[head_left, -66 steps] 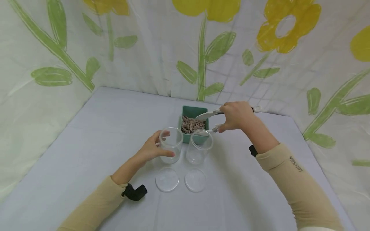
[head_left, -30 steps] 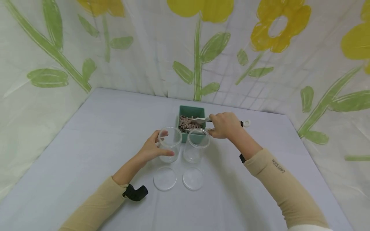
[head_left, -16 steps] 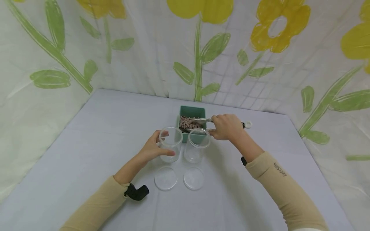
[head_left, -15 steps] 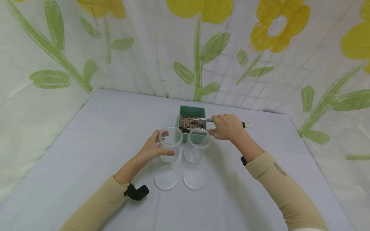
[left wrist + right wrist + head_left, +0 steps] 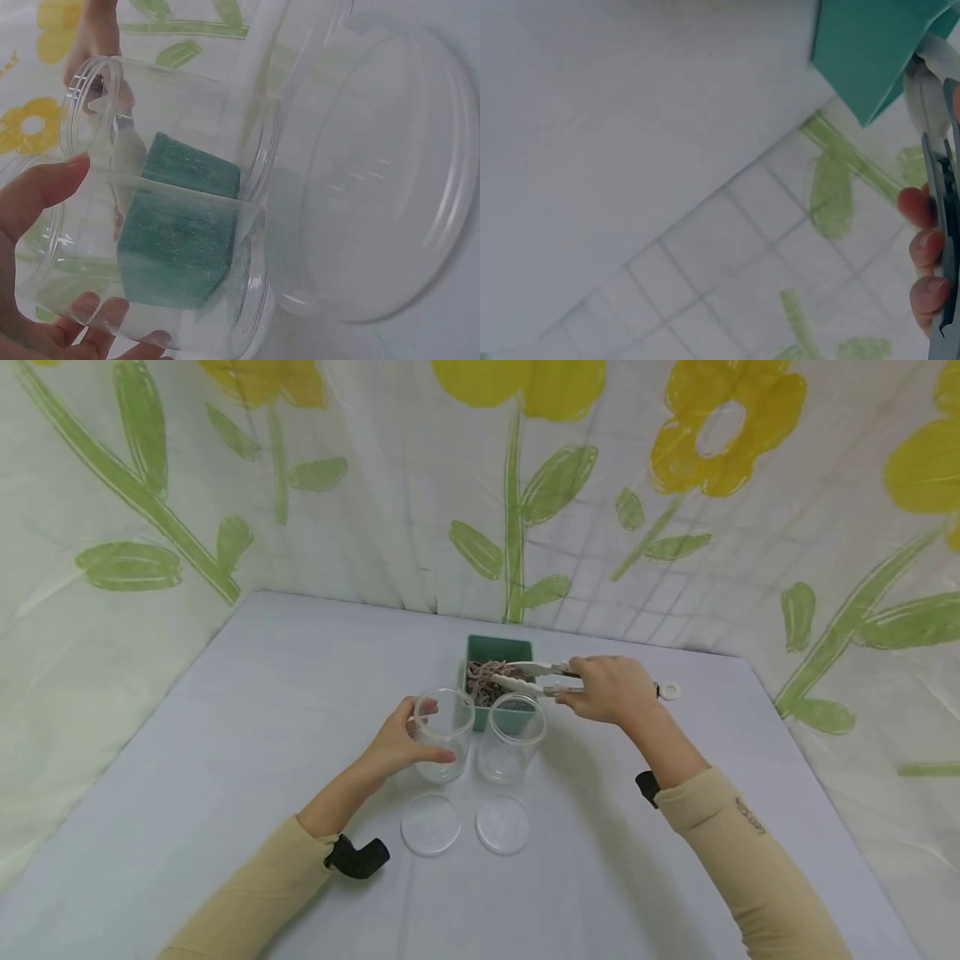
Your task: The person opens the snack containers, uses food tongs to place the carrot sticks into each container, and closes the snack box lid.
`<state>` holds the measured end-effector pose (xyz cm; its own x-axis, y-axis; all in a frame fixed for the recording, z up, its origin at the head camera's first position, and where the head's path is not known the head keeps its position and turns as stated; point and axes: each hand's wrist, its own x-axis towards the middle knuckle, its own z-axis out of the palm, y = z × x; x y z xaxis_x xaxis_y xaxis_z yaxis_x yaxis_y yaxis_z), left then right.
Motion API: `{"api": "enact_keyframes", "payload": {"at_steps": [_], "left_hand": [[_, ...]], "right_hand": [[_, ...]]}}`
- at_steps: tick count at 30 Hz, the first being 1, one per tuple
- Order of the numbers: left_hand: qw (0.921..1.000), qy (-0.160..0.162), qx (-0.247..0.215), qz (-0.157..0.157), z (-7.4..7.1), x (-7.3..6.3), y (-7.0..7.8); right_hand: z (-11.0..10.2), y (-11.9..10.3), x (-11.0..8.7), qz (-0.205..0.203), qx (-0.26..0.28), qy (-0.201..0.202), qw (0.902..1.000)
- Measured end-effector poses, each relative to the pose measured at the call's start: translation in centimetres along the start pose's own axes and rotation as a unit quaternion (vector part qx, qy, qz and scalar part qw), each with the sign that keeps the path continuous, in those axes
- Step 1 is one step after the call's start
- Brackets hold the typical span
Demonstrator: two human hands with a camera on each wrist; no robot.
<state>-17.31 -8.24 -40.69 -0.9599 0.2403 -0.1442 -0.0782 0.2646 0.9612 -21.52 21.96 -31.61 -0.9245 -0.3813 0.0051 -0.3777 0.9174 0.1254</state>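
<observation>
My left hand (image 5: pixel 393 745) holds the left clear jar (image 5: pixel 444 768) around its side, thumb in front and fingers behind. Close to its right stands a second clear jar (image 5: pixel 506 758), upright and uncovered. Behind both sits a green box (image 5: pixel 500 648) with brownish-pink strips (image 5: pixel 483 677) inside. My right hand (image 5: pixel 611 687) grips white-tipped tongs (image 5: pixel 538 668) from above. Their tips reach over the box's right wall to the strips, spread slightly apart. Through the jar walls, the left wrist view shows the green box (image 5: pixel 176 247). In the right wrist view, my curled fingers (image 5: pixel 928 294) wrap the metal tongs (image 5: pixel 946 187).
Two round clear lids, the left lid (image 5: pixel 431 824) and the right lid (image 5: pixel 503 824), lie flat in front of the jars. A pale cloth covers the table (image 5: pixel 262 718). A white curtain (image 5: pixel 390 518) printed with yellow flowers hangs behind it.
My right hand moved left and down, bringing the tongs into the box, and has since drawn back slightly right with the tips higher. My left hand stays around its jar.
</observation>
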Motion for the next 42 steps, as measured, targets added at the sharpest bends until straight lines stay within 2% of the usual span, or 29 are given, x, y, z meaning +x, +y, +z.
{"api": "enact_keyframes", "payload": {"at_steps": [9, 19, 27, 30, 35, 39, 42], "left_hand": [[0.9992, 0.038, 0.009, 0.003, 0.3, 0.5, 0.9], [0.9979, 0.051, 0.04, 0.004, 0.4, 0.6, 1.2], [0.9978, 0.051, 0.042, 0.0, 0.5, 0.8, 1.4], [0.9979, 0.049, 0.041, 0.0, 0.4, 0.8, 1.4], [0.9979, 0.051, 0.041, 0.004, 0.5, 0.8, 1.5], [0.9972, 0.054, 0.049, 0.015, 0.6, 0.7, 1.5], [0.9963, 0.055, 0.058, 0.029, 0.8, 0.6, 1.4]], "right_hand": [[-0.4, 0.3, -0.7, 0.007, 0.024, 0.0, 0.9997], [-0.6, 0.8, -1.9, 0.003, 0.047, 0.033, 0.9983], [-0.4, 0.8, -2.6, -0.005, 0.06, 0.089, 0.9942], [-0.4, 0.7, -2.8, -0.03, 0.061, 0.131, 0.9891], [-0.9, 0.3, -3.2, -0.085, 0.076, 0.195, 0.9741], [-1.6, -0.5, -3.5, -0.13, 0.096, 0.202, 0.966], [-1.9, -1.2, -3.6, -0.155, 0.09, 0.194, 0.9644]]}}
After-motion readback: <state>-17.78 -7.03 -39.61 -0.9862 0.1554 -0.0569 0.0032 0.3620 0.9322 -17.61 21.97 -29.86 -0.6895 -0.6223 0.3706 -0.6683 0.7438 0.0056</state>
